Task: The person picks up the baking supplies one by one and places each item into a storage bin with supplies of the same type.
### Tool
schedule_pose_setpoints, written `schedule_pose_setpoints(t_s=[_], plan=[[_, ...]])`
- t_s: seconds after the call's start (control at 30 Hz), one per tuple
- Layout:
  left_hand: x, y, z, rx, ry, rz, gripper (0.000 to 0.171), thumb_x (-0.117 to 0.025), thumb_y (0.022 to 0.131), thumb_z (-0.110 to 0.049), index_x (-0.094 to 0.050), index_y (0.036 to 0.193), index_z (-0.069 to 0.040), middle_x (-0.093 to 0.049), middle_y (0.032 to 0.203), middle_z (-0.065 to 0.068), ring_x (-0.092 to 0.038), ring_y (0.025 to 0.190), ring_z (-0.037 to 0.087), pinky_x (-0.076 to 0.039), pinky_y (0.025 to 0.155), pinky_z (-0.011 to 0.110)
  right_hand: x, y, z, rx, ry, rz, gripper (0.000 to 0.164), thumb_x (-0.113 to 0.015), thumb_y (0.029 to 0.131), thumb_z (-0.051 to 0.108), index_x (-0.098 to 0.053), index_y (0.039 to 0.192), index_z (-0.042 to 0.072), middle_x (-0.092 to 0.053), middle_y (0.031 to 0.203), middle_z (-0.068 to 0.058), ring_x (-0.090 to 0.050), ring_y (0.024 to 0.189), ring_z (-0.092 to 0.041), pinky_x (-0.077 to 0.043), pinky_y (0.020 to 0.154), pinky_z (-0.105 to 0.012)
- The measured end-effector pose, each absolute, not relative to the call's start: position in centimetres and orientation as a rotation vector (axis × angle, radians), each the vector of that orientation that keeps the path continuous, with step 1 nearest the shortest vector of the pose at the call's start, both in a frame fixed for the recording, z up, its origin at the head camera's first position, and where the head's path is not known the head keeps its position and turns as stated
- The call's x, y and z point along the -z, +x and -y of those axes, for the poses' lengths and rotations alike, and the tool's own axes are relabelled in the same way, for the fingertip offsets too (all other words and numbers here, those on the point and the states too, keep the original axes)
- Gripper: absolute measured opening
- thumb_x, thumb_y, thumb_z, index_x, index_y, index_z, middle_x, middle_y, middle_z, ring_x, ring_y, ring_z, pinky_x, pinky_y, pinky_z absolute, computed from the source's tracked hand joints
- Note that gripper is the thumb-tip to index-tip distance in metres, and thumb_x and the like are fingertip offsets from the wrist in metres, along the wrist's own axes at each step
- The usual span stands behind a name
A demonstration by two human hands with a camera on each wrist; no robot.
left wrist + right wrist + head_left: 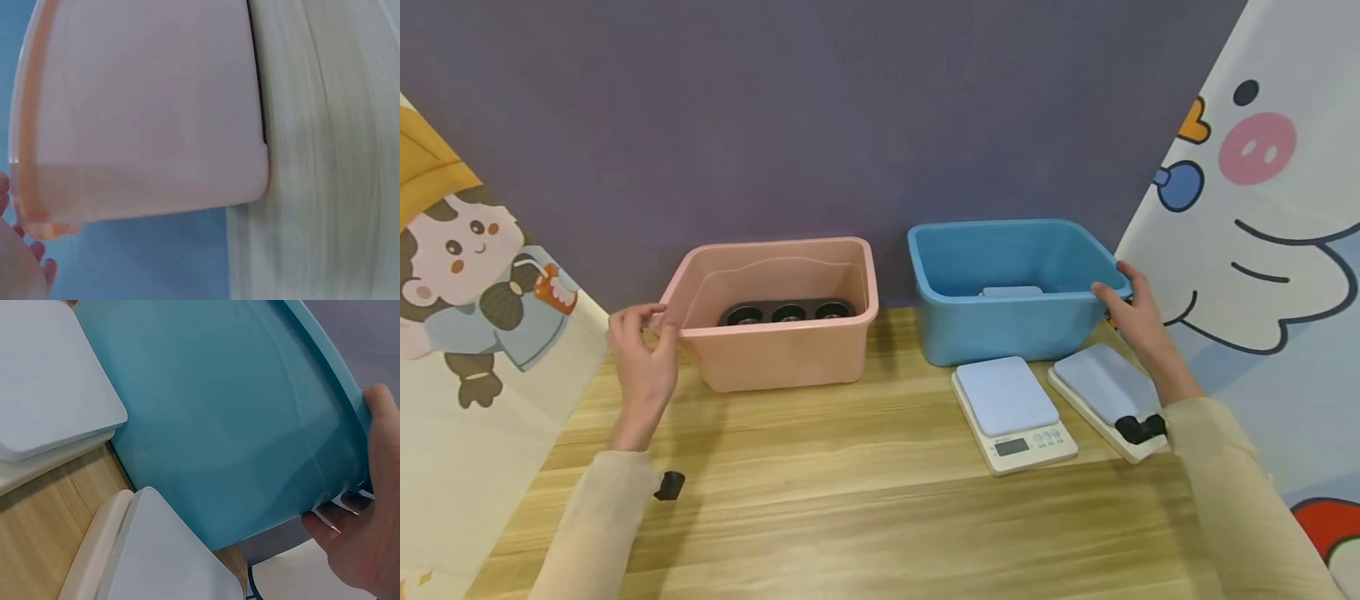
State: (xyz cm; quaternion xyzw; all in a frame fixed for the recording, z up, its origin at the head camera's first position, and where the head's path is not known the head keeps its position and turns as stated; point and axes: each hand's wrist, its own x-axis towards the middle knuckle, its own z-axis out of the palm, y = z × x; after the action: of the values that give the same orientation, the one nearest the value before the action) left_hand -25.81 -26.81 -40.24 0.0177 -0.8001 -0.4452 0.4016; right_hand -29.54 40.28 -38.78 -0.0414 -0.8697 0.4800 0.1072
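My left hand (643,358) holds the left front corner of a pink plastic bin (782,358), thumb and fingers at its rim. In the left wrist view, fingertips (49,270) show beside that rim corner. A dark muffin pan (769,310) with round cups lies inside the pink bin. With thumb over the rim and fingers beneath it, my right hand (1138,321) grips the right front corner of a blue bin (1000,329). Only the top of a pale flat item (1011,292) shows inside the blue bin; its front wall hides the rest.
Two white kitchen scales stand in front of the blue bin: one scale (1007,396) with its display facing me, another scale (1105,383) under my right forearm. A grey-purple wall (880,125) rises behind the wooden table (820,500). Cartoon-printed panels flank both sides.
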Motion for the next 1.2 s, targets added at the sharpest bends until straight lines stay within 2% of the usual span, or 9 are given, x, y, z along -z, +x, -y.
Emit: schedule_pose_setpoints(t_s=[0.1,0.13,0.23,0.4,0.47,0.67,0.87,0.97,1.2], plan=[[39.8,-25.5,26.1,1.018,-0.095,1.940,0.020,-0.055,0.089,-0.005,-0.065,0.105,0.003,-0.053,0.101,-0.003,-0.040,0.100,0.013,-0.027,0.087,0.033,39.0,-29.7,-40.4,-1.403,-0.134,2.559,0.084,-0.044,0.098,0.057,-0.001,0.161,0.022,-0.007,0.165,-0.020,-0.029,0.138,-0.039,-0.040,0.093,-0.028],[39.7,-25.3,25.7,0.987,-0.145,1.916,0.018,-0.056,0.088,-0.002,-0.065,0.102,0.004,-0.056,0.099,0.006,-0.040,0.097,0.011,-0.026,0.087,0.032,39.1,-29.7,-40.5,-1.399,-0.134,2.559,0.083,-0.044,0.098,0.057,-0.001,0.161,0.022,-0.008,0.165,-0.020,-0.030,0.136,-0.038,-0.039,0.088,-0.021],[39.5,-25.1,24.4,0.917,-0.332,1.854,0.013,-0.056,0.086,0.007,-0.065,0.094,0.008,-0.058,0.093,0.025,-0.047,0.087,0.021,-0.031,0.087,0.028,39.2,-29.7,-40.6,-1.379,-0.132,2.547,0.082,-0.044,0.099,0.054,-0.004,0.161,0.020,-0.011,0.163,-0.022,-0.037,0.125,-0.031,-0.036,0.077,-0.012],[39.8,-24.5,22.1,0.929,-0.598,1.914,0.013,-0.060,0.084,0.013,-0.066,0.093,0.006,-0.062,0.084,0.016,-0.051,0.079,0.016,-0.040,0.077,0.016,39.3,-29.7,-40.4,-1.375,-0.127,2.512,0.078,-0.045,0.100,0.048,-0.007,0.161,0.016,-0.018,0.158,-0.027,-0.041,0.099,-0.012,-0.039,0.070,-0.012],[40.0,-24.3,21.1,0.920,-0.689,1.964,0.015,-0.061,0.083,0.013,-0.066,0.094,0.004,-0.063,0.084,0.011,-0.052,0.077,0.012,-0.041,0.074,0.016,39.4,-29.6,-40.3,-1.393,-0.130,2.505,0.078,-0.045,0.100,0.048,-0.007,0.161,0.016,-0.018,0.158,-0.027,-0.040,0.099,-0.008,-0.040,0.072,-0.011],[40.7,-24.3,17.7,0.991,-0.865,2.089,0.016,-0.062,0.087,0.007,-0.065,0.101,0.001,-0.065,0.086,0.007,-0.055,0.074,0.010,-0.047,0.066,0.023,39.4,-29.5,-40.2,-1.411,-0.147,2.495,0.079,-0.045,0.100,0.052,-0.007,0.161,0.020,-0.016,0.161,-0.023,-0.041,0.112,-0.013,-0.040,0.075,-0.009],[41.4,-24.4,14.5,1.134,-0.884,2.240,0.021,-0.062,0.093,-0.001,-0.063,0.114,-0.001,-0.066,0.091,0.007,-0.056,0.077,0.011,-0.051,0.064,0.031,39.4,-29.4,-40.2,-1.407,-0.149,2.469,0.078,-0.047,0.099,0.053,-0.011,0.161,0.022,-0.027,0.152,-0.022,-0.043,0.097,-0.008,-0.043,0.073,-0.013],[41.6,-24.6,13.1,1.161,-0.890,2.294,0.025,-0.062,0.095,-0.004,-0.061,0.119,-0.003,-0.066,0.093,0.006,-0.057,0.077,0.012,-0.051,0.065,0.031,39.6,-29.5,-40.3,-1.425,-0.154,2.458,0.077,-0.047,0.099,0.051,-0.012,0.161,0.021,-0.028,0.151,-0.022,-0.043,0.097,-0.007,-0.044,0.074,-0.014],[42.2,-25.4,10.7,1.227,-0.958,2.359,0.025,-0.062,0.095,-0.006,-0.061,0.120,-0.006,-0.066,0.094,0.004,-0.058,0.079,0.012,-0.051,0.066,0.028,39.7,-29.8,-40.2,-1.483,-0.160,2.430,0.076,-0.047,0.100,0.050,-0.012,0.160,0.022,-0.021,0.158,-0.022,-0.042,0.114,-0.010,-0.043,0.085,-0.019]])
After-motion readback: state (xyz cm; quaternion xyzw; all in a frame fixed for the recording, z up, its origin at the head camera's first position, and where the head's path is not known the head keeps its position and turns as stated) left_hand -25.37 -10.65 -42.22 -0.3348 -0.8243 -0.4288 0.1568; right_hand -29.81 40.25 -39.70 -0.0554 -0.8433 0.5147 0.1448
